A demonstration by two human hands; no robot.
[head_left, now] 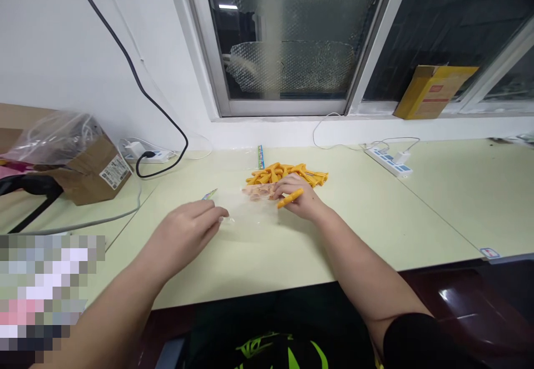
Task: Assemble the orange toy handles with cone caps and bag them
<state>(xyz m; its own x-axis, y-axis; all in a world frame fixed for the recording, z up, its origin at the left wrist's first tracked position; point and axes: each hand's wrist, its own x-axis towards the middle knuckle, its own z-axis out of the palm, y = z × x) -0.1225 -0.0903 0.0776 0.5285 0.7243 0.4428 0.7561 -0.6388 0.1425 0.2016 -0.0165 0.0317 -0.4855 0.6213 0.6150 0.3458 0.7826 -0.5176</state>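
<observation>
A clear plastic bag point(246, 211) lies in front of me on the table, hard to tell from the tabletop. My left hand point(194, 224) pinches its near left edge; a green patterned strip point(209, 194) shows just behind the fingers. My right hand point(298, 195) is at the bag's right side, its fingers curled, with an orange plastic stick-like piece point(290, 198) held across it. Several pinkish-orange round pieces point(256, 192) show through or beside the bag, left of the right fingertips. Right behind them is a heap of orange plastic pieces point(271, 173).
Beyond the heap stands a blue patterned strip point(261, 156). Power strips point(387, 162) lie at the back right and back left. A black cable point(167, 114) hangs at left near a cardboard box point(94, 163). A yellow box point(434, 92) leans on the window.
</observation>
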